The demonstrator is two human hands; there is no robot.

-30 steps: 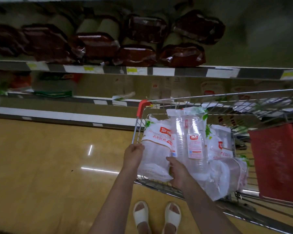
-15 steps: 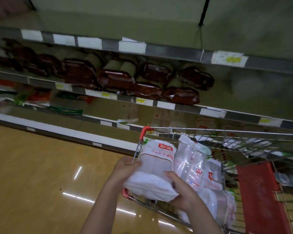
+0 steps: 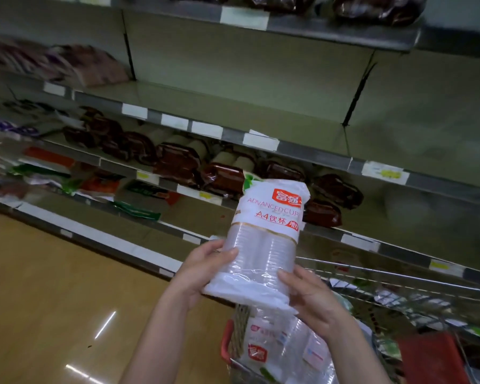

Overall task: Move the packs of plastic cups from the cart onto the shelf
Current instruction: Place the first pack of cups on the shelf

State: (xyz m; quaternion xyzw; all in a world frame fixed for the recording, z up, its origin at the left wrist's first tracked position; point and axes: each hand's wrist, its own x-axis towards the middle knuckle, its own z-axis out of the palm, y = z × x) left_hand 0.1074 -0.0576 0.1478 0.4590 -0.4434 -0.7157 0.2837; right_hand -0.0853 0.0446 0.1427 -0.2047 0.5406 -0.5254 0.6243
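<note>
A pack of clear plastic cups (image 3: 266,236) with a white label and red logo is held upright in the air in front of the shelves. My left hand (image 3: 203,268) grips its lower left side and my right hand (image 3: 306,293) grips its lower right. Below them, more packs of cups (image 3: 280,353) lie in the wire cart (image 3: 399,286) at the lower right. A bare stretch of shelf (image 3: 233,98) runs across the middle of the view, above the pack.
Dark brown packs (image 3: 178,159) fill the shelf level behind the held pack, and more sit on the top shelf (image 3: 377,6). Flat coloured packets (image 3: 100,184) lie on the low shelves at left. A red seat flap (image 3: 432,358) is inside the cart. Yellow floor lies at left.
Both hands have lifted the white-labelled pack out of the cart and up toward the shelves. The view has tilted upward, showing the bare shelf.
</note>
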